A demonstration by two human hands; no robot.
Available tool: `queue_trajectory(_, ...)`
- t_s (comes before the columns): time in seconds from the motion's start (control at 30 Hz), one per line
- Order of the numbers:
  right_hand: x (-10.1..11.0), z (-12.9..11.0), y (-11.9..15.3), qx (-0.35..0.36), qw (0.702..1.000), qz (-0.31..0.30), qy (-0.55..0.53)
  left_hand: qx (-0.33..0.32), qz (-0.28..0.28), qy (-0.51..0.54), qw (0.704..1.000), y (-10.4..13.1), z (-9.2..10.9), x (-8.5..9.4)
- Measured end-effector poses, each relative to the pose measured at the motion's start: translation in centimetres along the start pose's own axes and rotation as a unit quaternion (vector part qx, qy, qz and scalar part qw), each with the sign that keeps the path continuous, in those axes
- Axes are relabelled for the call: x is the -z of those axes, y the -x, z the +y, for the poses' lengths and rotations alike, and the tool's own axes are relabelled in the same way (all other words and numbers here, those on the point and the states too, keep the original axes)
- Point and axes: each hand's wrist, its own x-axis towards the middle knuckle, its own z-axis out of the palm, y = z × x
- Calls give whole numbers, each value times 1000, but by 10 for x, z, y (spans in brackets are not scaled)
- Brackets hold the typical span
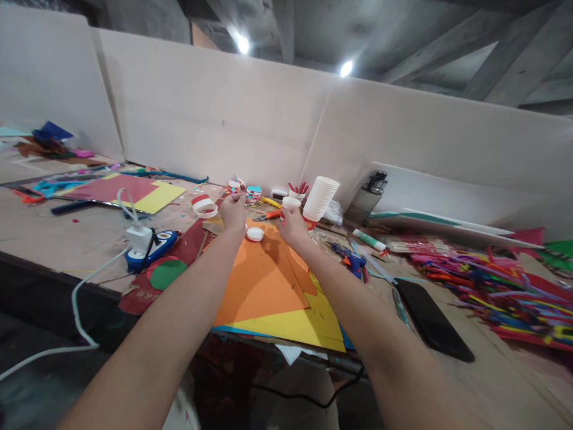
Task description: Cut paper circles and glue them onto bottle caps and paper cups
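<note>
My right hand [294,227] is closed around a white paper cup [291,203] above the back of the orange sheets. My left hand [233,212] is pinched shut to the left of it; whatever is between the fingertips is too small to make out. Between the hands, a short white cup piece [255,234] rests on the orange paper [264,280]. A red-and-white cut cup ring [205,206] lies left of my left hand. Just right of my right hand leans a tall stack of white paper cups [320,200].
Behind the hands are an orange cutter [267,215] and a cup of red sticks [298,191]. A blue power strip [152,251] sits left. At right are a glue gun [355,263], a black phone [433,319], a dark bottle [367,197] and colourful pipe cleaners [501,292].
</note>
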Motion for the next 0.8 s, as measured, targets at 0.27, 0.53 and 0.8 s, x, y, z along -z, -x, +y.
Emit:
queue_trajectory(0.27,-23,-40,10,69,989,-131,13,-5,-1,15,1000,1,4,1)
queue_trajectory(0.53,-15,-41,16,38,991,-119,-52,11,-38,8,999,6,-3,-1)
queue_trajectory(0.8,20,0,43,-69,928,-17,-365,154,-255,-63,953,27,-4,-3)
